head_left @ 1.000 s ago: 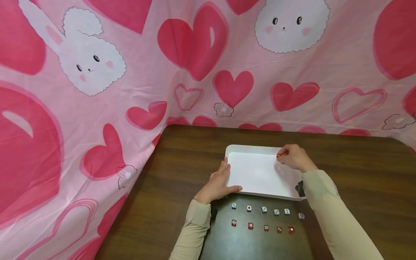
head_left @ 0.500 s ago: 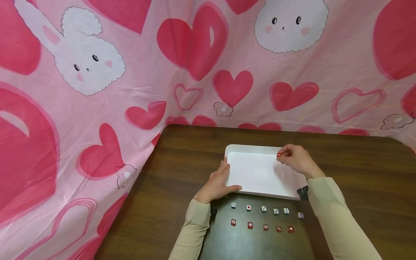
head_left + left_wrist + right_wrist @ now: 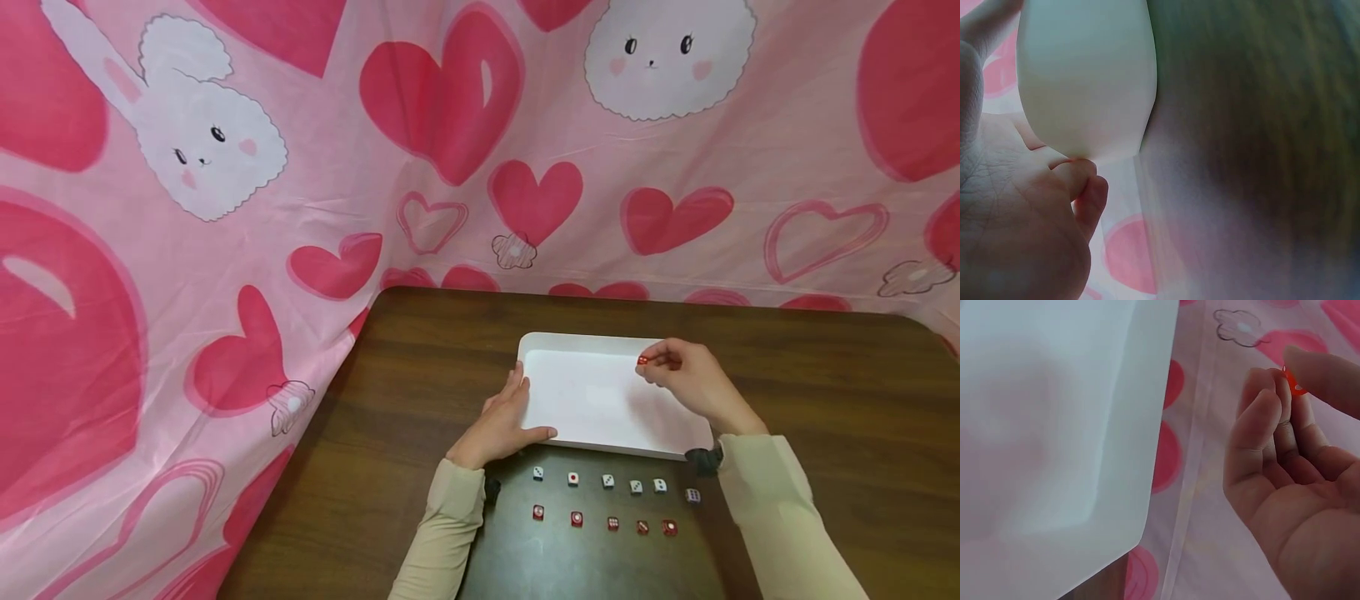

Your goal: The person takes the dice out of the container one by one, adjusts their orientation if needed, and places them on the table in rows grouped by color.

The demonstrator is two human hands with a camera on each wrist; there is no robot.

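In the head view a shallow white tray [image 3: 585,396] lies on the table, its inside bare. My left hand [image 3: 495,427] rests against its near left corner, fingers stretched along the left wall and thumb on the front rim. In the left wrist view the palm [image 3: 1016,212] sits against the tray's outer corner [image 3: 1085,75]. My right hand [image 3: 697,387] pinches a small red die [image 3: 642,361] between thumb and fingertips above the tray's far right part. The right wrist view shows the red die [image 3: 1295,384] held up, apart from the tray wall [image 3: 1132,437].
In front of the tray is a row of several white dice [image 3: 608,482]. Nearer me lies a second row of several red dice [image 3: 577,519]. Both rows rest on a grey-green surface [image 3: 585,571]. A pink heart-print cloth [image 3: 442,225] hangs behind and left of the brown table [image 3: 420,358].
My right wrist and forearm have shifted right and toward me, while the pinched die stays near the same spot over the tray. The left hand and the dice rows are unchanged.
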